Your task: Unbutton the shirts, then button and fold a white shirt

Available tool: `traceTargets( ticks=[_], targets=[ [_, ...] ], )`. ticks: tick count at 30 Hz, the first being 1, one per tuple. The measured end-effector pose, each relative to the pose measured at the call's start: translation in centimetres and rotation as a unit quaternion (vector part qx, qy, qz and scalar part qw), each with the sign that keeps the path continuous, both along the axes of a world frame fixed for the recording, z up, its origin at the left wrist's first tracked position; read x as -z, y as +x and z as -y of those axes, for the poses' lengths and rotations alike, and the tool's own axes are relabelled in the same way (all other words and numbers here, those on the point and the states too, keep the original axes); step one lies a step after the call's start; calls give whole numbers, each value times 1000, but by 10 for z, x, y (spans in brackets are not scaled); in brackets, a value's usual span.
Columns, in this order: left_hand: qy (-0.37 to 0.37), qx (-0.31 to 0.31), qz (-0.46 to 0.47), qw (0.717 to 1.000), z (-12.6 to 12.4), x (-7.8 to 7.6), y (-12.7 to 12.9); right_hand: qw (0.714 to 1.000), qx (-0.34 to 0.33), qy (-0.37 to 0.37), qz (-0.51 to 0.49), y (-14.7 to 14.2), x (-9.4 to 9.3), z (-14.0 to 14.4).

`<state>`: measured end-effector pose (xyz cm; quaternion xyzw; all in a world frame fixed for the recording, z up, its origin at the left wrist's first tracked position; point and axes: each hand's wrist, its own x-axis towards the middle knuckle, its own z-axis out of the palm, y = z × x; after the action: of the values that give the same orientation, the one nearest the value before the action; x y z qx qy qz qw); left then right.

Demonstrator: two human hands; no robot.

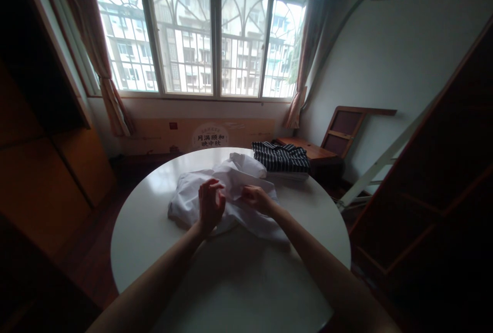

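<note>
The white garment (231, 189) looks light, limp and crease-prone; the right hand (256, 199) seems to pinch a fold, the left hand (211, 205) hovers half-spread; best gripped at an edge

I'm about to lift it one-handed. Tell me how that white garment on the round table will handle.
The white garment lies crumpled in soft folds, so it will probably droop, not hold shape. It looks thin, likely light. On the glossy table it may slide when pushed.
</note>
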<state>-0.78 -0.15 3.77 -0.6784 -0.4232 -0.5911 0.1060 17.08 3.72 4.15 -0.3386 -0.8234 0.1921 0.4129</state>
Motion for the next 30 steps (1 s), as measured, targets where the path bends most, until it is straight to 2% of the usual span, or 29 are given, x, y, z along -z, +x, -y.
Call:
traceTargets(
  ticks=[2, 4, 6, 10, 13, 16, 20, 24, 27, 30],
  targets=[
    [5, 65, -63, 996, 8, -4, 4, 998, 8, -46, -37, 0, -3, -2],
    [-22, 124, -127, 984, 13, -7, 9, 992, 7, -95, -82, 0, -7, -2],
    [-54, 152, -177, 971, 15, -8, 13, 982, -4, -141, -128, 0, -12, -1],
    [-81, 138, -198, 967, 12, -5, 17, 954, -40, -227, -194, -3, -19, 2],
    [-81, 115, -188, 972, 9, -4, 16, 944, -47, -253, -206, -6, -19, 3],
    [-86, 93, -180, 975, 8, -2, 14, 953, -44, -240, -182, -7, -18, 4],
    [-93, 55, -165, 980, 8, -1, 12, 971, -64, -186, -138, -4, -19, 6],
    [-96, 4, -162, 982, 8, 0, 10, 990, -26, -103, -93, -2, -17, 5],
    [-91, 3, -162, 983, 7, 1, 9, 995, 4, -53, -89, -3, -16, 5],
    [-92, 17, -162, 982, 6, 1, 9, 995, 15, -35, -97, -4, -17, 4]
  ],
)
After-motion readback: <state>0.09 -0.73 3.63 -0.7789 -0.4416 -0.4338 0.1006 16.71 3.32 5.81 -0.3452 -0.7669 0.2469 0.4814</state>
